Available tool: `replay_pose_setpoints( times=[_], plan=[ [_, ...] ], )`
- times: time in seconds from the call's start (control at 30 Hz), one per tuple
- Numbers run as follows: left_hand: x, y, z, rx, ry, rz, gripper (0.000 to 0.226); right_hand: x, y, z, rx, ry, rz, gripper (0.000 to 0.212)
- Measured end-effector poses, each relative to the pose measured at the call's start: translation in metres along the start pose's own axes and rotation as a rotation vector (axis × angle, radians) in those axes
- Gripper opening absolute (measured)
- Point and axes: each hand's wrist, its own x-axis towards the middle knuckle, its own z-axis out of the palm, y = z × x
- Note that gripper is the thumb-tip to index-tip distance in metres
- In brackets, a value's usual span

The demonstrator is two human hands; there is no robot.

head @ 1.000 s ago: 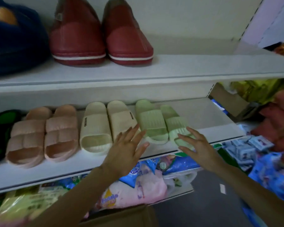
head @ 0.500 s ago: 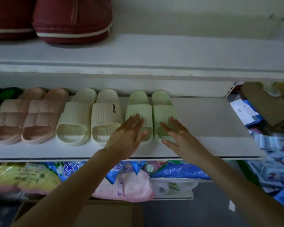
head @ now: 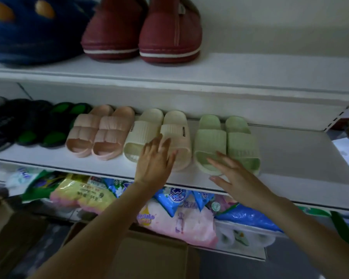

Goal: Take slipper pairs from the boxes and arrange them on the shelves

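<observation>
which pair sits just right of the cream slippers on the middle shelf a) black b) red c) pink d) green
d: the green pair stands immediately right of the cream pair on the shelf.

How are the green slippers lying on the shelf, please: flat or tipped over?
Flat: both green slippers rest sole-down, straps up, side by side on the shelf.
</observation>
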Motion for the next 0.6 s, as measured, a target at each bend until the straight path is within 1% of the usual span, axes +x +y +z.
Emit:
replay_pose_setpoints(
  times=[0.07,0.13,0.17,0.2,0.27,0.33,0.37,0.43,0.47,0.5,0.57,0.6],
  plan=[
    [-0.005,-0.035,-0.005,0.061,-0.019,-0.008,0.076,0.016,-0.026,0.016,-0.038,-0.035,-0.067,0.056],
    [-0.004,-0.065,-0.006,0.115,-0.05,0.041,0.071,0.038,-0.048,0.032,-0.064,0.077,-0.128,0.056],
    [-0.002,-0.076,-0.008,0.113,-0.092,0.045,0.072,0.05,-0.058,0.038,-0.072,0.13,-0.134,0.057],
    [0.003,-0.087,-0.007,0.115,-0.112,0.06,0.077,0.062,-0.066,0.042,-0.087,0.142,-0.105,0.058],
    [0.013,-0.099,-0.005,0.078,-0.169,0.067,0.089,0.085,-0.077,0.049,-0.13,0.098,-0.015,0.062],
    [0.022,-0.101,-0.008,0.07,-0.203,0.064,0.092,0.098,-0.084,0.047,-0.13,0.025,0.076,0.065],
    [0.024,-0.1,-0.013,0.072,-0.237,0.069,0.09,0.1,-0.088,0.045,-0.141,0.007,0.108,0.066],
    [0.019,-0.098,-0.024,0.126,-0.304,0.106,0.075,0.095,-0.101,0.038,-0.237,-0.041,0.161,0.068],
    [0.016,-0.1,-0.032,0.147,-0.313,0.135,0.068,0.088,-0.109,0.034,-0.285,-0.058,0.181,0.069],
    [0.014,-0.101,-0.044,0.172,-0.308,0.167,0.067,0.081,-0.121,0.027,-0.324,-0.068,0.182,0.069],
    [0.003,-0.109,-0.07,0.257,-0.282,0.255,0.083,0.065,-0.154,0.013,-0.339,-0.097,0.161,0.069],
    [-0.009,-0.112,-0.084,0.295,-0.24,0.328,0.091,0.056,-0.173,0.008,-0.344,-0.112,0.133,0.069]
  ],
)
